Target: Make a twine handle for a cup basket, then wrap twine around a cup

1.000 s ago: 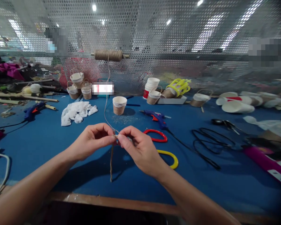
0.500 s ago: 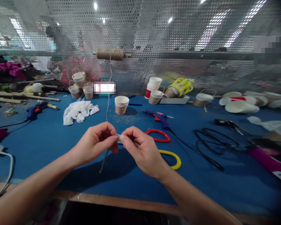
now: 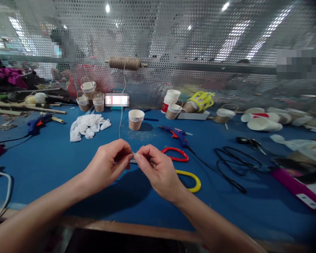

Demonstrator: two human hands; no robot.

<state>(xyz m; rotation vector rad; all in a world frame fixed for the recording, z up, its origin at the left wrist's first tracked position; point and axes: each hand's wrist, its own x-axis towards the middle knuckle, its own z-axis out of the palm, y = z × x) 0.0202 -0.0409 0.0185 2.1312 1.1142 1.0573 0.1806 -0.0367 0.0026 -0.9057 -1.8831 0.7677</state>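
Note:
My left hand and my right hand meet above the blue table, fingertips pinched on a thin piece of twine between them. A strand of twine runs down from the spool of twine at the back to my left hand. Just beyond my hands stands a small cup, brown below with a white lace rim. Partly hidden behind my right hand lie scissors with one red handle and one yellow handle. The twine's ends inside my fingers are hidden.
A blue glue gun lies right of the cup, its black cord looping rightwards. White lace fabric sits left. Several handled cups and a stack of paper cups stand along the mesh partition. Another glue gun is far left.
The loose twine end that hung below my left hand is no longer visible. My left hand's fingers have curled in closer. Both hands stay together at nearly the same place.

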